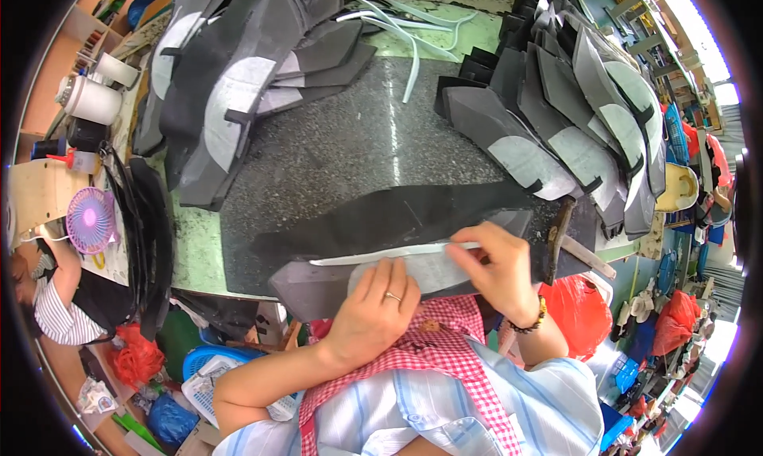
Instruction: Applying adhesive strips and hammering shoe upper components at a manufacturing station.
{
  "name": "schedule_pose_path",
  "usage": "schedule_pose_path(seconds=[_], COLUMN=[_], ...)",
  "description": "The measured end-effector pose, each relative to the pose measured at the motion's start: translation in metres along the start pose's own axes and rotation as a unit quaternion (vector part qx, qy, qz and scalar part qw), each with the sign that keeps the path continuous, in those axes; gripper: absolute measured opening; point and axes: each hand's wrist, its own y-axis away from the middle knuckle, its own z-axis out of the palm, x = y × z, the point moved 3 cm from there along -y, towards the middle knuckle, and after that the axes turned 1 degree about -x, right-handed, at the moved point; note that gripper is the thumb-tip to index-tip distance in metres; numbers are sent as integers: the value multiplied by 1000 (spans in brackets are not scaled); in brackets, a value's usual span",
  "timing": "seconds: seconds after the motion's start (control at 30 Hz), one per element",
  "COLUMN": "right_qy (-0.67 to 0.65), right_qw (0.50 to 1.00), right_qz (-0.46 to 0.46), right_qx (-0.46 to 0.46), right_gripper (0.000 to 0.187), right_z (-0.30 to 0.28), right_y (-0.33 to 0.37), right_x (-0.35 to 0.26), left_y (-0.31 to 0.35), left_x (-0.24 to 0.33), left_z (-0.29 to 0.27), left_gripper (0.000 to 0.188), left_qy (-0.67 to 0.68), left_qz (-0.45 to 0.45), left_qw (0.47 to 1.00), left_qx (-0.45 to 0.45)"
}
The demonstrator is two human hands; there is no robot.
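A dark grey cut panel [298,293] with a light grey patch lies at the near edge of the worktable. Along its far edge runs a narrow white strip [350,259], beside a black sheet piece [358,219]. My left hand [373,317] rests on the panel, its fingers stretched out together and pressing near the strip. With thumb and forefinger, my right hand [501,269] pinches the strip toward its right end; the exact fingertip contact is partly hidden.
Stacks of grey panels stand at the far left [274,38] and the right [548,130]. Loose white strips [413,54] lie at the back. A wooden stick [560,241] juts by the right edge. A purple fan [91,220] and a co-worker's arm [67,269] are at left.
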Motion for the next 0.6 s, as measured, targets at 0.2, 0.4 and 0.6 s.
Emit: schedule_pose_path(seconds=[0.2, 0.4, 0.6], right_qy=[2, -4, 101], right_qw=[999, 997, 992], right_qz=[21, -3, -26], right_qx=[48, 74, 65], right_gripper=[18, 18, 27], right_z=[-17, -13, -7], right_y=[-1, -1, -11], right_x=[21, 26, 28], left_y=[-20, -23, -22], left_x=[2, 6, 12], left_z=[-3, 1, 9], left_gripper=[67, 77, 69], left_qy=[21, -11, -90], left_qz=[-61, -52, 0], left_qw=[997, 995, 992], left_qx=[-44, -80, -90])
